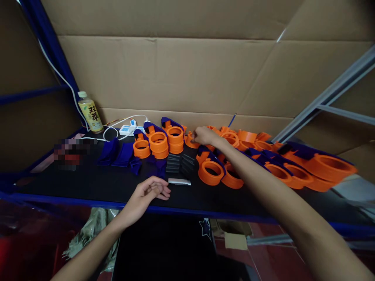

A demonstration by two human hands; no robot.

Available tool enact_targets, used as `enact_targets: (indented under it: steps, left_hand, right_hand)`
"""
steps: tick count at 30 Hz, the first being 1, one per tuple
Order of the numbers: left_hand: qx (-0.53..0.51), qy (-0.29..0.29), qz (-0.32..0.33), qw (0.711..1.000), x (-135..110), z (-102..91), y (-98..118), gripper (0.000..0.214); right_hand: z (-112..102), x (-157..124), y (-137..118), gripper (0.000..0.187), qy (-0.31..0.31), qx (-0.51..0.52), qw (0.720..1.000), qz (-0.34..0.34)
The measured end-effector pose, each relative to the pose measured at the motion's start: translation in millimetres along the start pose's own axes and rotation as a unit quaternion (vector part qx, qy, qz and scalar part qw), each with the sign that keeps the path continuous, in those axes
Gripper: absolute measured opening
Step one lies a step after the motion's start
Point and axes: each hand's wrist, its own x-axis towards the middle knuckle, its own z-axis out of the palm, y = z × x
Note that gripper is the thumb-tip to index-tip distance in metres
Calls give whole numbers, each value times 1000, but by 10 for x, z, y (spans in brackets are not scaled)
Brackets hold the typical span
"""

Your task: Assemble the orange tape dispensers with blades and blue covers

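Note:
My right hand point(203, 136) reaches to the back of the black tabletop, fingers closed at an orange plastic ring point(191, 145) and partly covering it. Loosely curled, my left hand point(152, 188) rests by the front edge, and nothing shows between its fingers. Just right of those fingertips lies a flat silver-grey piece point(179, 182). Behind it are small black strips point(173, 163) in two groups. Stacked orange rings with dark blue strips point(158, 144) stand left of my right hand. More orange rings point(211, 172) sit below and right of it.
Folded dark blue pieces point(123, 154) lie at the left. A yellow-labelled bottle point(90, 113) and a white power strip point(128, 129) with cables stand at the back. Cardboard point(175, 74) walls the rear. A metal frame bar point(328, 97) slants at the right.

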Motion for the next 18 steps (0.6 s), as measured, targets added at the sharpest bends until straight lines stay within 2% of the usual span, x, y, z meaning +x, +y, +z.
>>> enact_targets:
  steps: [4,7,10,12,15,18]
  left_hand:
    - [-5,-2,-4,1000,15,-5,3,26]
    - [-11,1,-3,1000,12,2,15,27]
    - [-37,11,3,999,9,6,37,31]
    - [-72,15,16,997,13,4,55,37]
    - [-136,38,57,988,16,9,71,49]
    - [-176,84,81,977,-6,33,70,56]
  right_hand:
    - [-145,-131,26,16,71,28,997,12]
    - [-298,-335,2,22,133,46,990,18]
    - [-404,-731,-168,28,206,93,974,9]
    - [-407,-1104,-388,25,272,196,941,-38]
    - [-303,-1709,-806,21,246,326,905,-119]
    - [-136,-2156,-1163,18,102,389,891,-209]
